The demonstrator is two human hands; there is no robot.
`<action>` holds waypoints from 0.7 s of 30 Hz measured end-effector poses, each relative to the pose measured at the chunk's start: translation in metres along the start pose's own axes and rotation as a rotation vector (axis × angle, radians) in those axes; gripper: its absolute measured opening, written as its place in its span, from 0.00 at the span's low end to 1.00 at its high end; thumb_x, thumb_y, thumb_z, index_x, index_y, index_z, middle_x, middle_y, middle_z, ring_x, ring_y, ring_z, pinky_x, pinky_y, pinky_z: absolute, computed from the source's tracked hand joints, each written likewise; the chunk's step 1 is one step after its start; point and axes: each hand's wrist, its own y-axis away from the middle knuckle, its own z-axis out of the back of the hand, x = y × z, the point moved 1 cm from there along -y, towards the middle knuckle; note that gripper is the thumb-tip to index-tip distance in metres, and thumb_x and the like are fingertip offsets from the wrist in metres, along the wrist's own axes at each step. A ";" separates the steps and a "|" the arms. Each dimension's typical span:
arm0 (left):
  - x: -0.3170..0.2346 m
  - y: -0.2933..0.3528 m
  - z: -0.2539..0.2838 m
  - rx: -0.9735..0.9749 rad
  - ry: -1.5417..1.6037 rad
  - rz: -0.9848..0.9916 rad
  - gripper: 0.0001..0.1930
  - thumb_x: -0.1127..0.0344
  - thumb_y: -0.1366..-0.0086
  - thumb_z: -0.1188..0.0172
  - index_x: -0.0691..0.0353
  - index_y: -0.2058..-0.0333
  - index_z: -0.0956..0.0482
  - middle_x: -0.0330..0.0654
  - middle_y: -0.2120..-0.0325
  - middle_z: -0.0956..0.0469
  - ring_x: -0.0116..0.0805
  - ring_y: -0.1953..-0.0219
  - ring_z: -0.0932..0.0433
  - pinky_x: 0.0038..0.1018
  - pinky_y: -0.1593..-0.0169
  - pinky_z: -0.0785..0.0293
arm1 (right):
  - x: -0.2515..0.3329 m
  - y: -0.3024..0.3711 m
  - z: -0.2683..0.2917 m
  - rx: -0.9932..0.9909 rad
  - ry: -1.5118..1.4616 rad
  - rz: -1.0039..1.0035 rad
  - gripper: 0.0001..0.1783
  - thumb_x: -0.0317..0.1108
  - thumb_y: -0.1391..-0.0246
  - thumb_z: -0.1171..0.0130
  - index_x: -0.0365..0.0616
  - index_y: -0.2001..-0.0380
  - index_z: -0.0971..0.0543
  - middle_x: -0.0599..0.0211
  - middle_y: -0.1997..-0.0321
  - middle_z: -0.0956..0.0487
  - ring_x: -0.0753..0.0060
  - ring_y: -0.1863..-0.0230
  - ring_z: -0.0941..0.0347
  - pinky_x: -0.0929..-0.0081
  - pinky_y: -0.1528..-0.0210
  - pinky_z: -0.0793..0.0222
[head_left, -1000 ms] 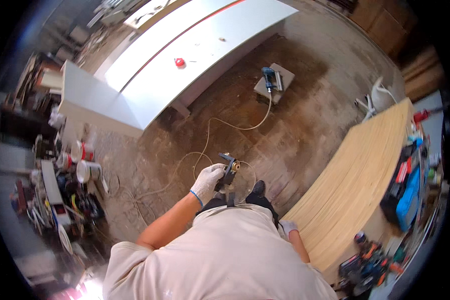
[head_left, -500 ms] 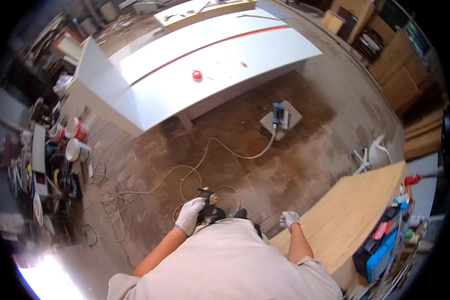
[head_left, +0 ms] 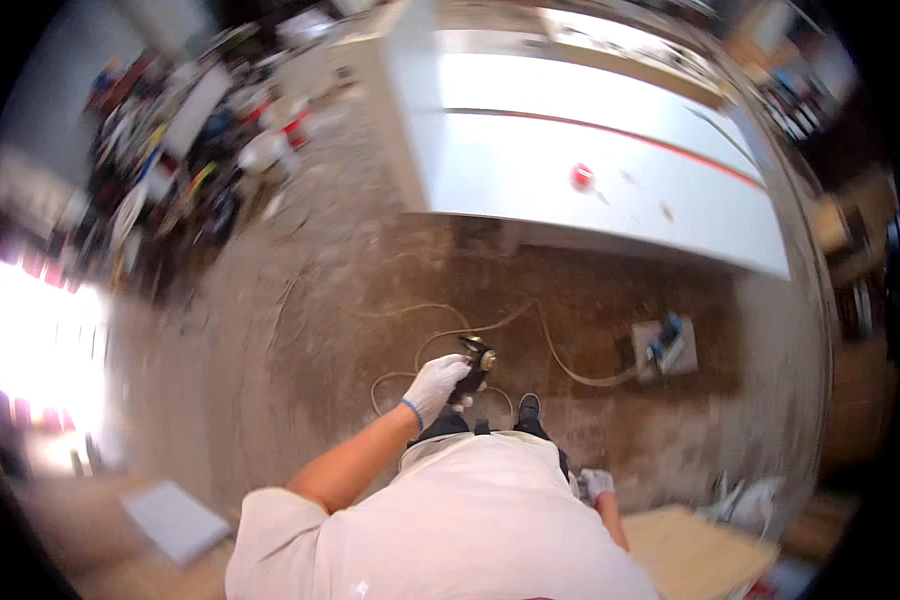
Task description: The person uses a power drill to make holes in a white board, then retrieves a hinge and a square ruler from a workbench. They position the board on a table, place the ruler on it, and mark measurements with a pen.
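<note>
My left hand (head_left: 438, 388), in a white knit glove with a blue cuff, is closed around a black hand tool (head_left: 475, 375) with a round brass-coloured part. I hold it in front of my waist, and its exact kind does not show clearly. My right hand (head_left: 598, 484), also gloved, hangs low beside my right hip. Motion smears its fingers, and I cannot see anything in it. A pale hose (head_left: 562, 362) loops over the floor near the black tool and runs right to a blue tool (head_left: 665, 340) lying on a light square board (head_left: 688, 352).
Ahead stands a long white panelled piece (head_left: 610, 205) with an upright end panel (head_left: 395, 100) and a red round object (head_left: 582, 177) on top. Clutter and buckets (head_left: 263, 150) fill the far left. A wooden panel (head_left: 695, 550) is at my lower right, a white sheet (head_left: 177, 522) at lower left.
My view has turned left, so the white piece and the blue tool sit further right. The black tool stays in my left hand. My right hand is lower, beside my hip.
</note>
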 end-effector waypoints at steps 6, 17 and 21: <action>0.011 0.013 -0.045 -0.227 0.060 -0.123 0.14 0.60 0.25 0.49 0.62 0.51 0.19 0.42 0.66 0.15 0.25 0.78 0.23 0.24 0.76 0.28 | -0.037 -0.113 0.051 0.162 0.903 0.576 0.11 0.40 0.45 0.41 0.55 0.69 0.10 0.57 0.62 0.11 0.49 0.62 0.14 0.51 0.61 0.19; 0.131 0.028 -0.099 -0.568 0.424 -0.115 0.18 0.55 0.22 0.56 0.58 0.50 0.22 0.46 0.68 0.17 0.33 0.78 0.23 0.26 0.78 0.27 | 0.163 -0.206 0.280 0.067 -0.160 0.050 0.31 0.52 0.33 0.50 0.33 0.76 0.19 0.53 0.78 0.18 0.54 0.80 0.22 0.57 0.69 0.26; 0.150 0.066 -0.106 -0.610 0.541 -0.181 0.14 0.58 0.22 0.50 0.58 0.52 0.18 0.43 0.68 0.15 0.27 0.79 0.23 0.22 0.79 0.29 | 0.266 -0.214 0.227 0.233 0.153 0.348 0.29 0.51 0.30 0.54 0.34 0.67 0.18 0.52 0.72 0.16 0.53 0.75 0.21 0.54 0.66 0.27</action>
